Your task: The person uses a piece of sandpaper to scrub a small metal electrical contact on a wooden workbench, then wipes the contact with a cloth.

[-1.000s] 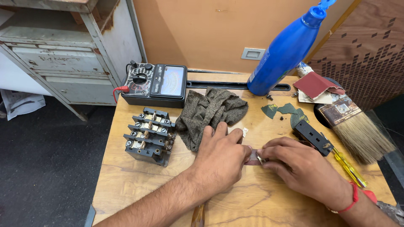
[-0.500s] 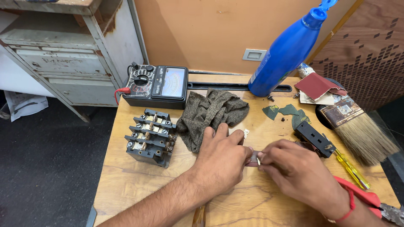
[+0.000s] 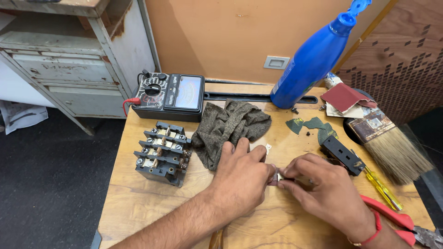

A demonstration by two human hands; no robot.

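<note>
both hands, left hand [image 3: 242, 177] and right hand [image 3: 318, 191], pinch a small, mostly hidden metal part [image 3: 277, 177].

Left hand [image 3: 240, 177] and right hand [image 3: 318, 189] meet, fingertips pinched.

Two bare hands and forearms enter from the near edge, with no sleeves, gloves or rings in view. The left hand [image 3: 240, 177] is unadorned; the right hand [image 3: 323, 193] wears a thin red thread band [image 3: 371, 230] around its wrist.
</note>
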